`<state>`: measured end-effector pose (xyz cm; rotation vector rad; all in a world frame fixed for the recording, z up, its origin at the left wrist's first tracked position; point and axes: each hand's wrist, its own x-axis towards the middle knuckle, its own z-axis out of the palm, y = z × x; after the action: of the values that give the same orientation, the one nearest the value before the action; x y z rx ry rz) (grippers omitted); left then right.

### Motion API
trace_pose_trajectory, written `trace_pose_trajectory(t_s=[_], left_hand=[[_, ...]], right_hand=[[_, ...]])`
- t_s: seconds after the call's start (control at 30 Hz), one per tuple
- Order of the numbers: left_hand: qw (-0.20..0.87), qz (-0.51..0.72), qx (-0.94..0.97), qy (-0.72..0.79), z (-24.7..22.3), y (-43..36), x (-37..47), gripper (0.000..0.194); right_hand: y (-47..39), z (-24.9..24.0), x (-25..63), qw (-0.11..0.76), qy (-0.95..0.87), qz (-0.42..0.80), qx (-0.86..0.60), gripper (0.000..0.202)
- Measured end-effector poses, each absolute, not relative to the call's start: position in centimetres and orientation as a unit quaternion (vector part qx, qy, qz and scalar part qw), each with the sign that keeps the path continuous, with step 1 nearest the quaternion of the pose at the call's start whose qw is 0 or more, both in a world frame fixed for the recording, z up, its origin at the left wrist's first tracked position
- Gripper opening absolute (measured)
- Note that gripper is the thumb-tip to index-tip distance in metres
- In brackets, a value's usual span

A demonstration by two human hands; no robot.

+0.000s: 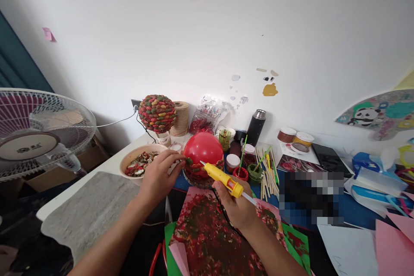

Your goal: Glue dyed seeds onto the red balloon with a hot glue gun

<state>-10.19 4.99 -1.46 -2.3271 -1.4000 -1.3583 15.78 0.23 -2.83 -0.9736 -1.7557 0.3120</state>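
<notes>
A red balloon (203, 148) sits in the middle of the desk, with painted red and green shell pieces (197, 171) ringing its lower part. They look like pistachio shells. My left hand (164, 168) pinches a small dark green shell (188, 161) against the balloon's left side. In my right hand (237, 207) is a yellow hot glue gun (223, 180), its white nozzle close to the balloon's front and a glue stick poking out of its back. A cream bowl (124, 167) of painted shells stands just left of my left hand.
A shell-covered ball (157, 113) rises behind the bowl, beside a twine spool (180, 118). Right of the balloon are paint jars (255, 174), wooden sticks (267, 181) and a black flask (256, 127). Paint-stained paper (213, 233) lies in front; a fan (42, 133) stands left.
</notes>
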Motion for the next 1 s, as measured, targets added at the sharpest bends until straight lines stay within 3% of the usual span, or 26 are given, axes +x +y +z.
trace_pose_trajectory(t_s=[0.23,0.43,0.67,0.87,1.0], left_hand=[[0.044,-0.504,-0.636,-0.583,2.2,5.1,-17.5,0.023],[-0.07,-0.304,-0.665,-0.679,3.2,6.0,-22.4,0.035],[-0.121,-0.111,-0.749,-0.642,3.0,6.6,-22.3,0.022],[-0.111,-0.08,-0.76,-0.635,3.4,7.1,-21.1,0.025],[-0.064,-0.132,-0.728,-0.67,3.6,7.1,-21.0,0.028]], right_hand=[[0.3,-3.1,15.8,0.52,-0.734,0.152,-0.41,0.056],[0.2,-3.2,15.7,0.503,-0.762,0.109,-0.393,0.053],[0.2,-3.4,15.7,0.474,-0.781,0.111,-0.392,0.048],[0.2,-3.2,15.5,0.475,-0.795,0.097,-0.364,0.045],[0.1,-3.1,15.6,0.471,-0.795,0.097,-0.369,0.047]])
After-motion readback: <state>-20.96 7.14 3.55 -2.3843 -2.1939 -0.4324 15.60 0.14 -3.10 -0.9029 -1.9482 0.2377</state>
